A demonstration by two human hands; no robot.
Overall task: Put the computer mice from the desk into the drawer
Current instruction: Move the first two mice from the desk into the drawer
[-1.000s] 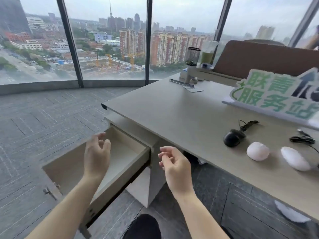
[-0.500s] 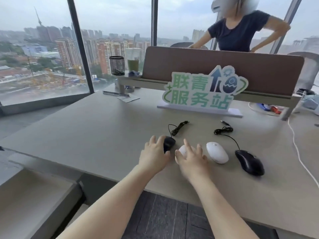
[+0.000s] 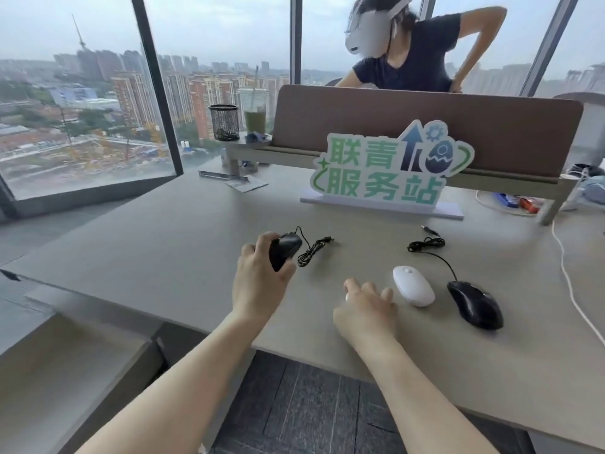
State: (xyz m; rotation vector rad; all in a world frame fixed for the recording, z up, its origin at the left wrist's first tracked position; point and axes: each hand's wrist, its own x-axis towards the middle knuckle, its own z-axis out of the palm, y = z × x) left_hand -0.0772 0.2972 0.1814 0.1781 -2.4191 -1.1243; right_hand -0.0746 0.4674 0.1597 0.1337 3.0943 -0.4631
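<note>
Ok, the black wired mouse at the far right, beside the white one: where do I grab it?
Probably take the black wired mouse from above, across its narrow flanks, thumb on one side and fingers on the other. It lies flat, with the oval white mouse close on its left, and its cord trails toward the sign, so lift gently.

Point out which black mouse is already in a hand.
The black mouse with the bundled cable, gripped by the left hand; the other black mouse lies untouched at far right.
</note>
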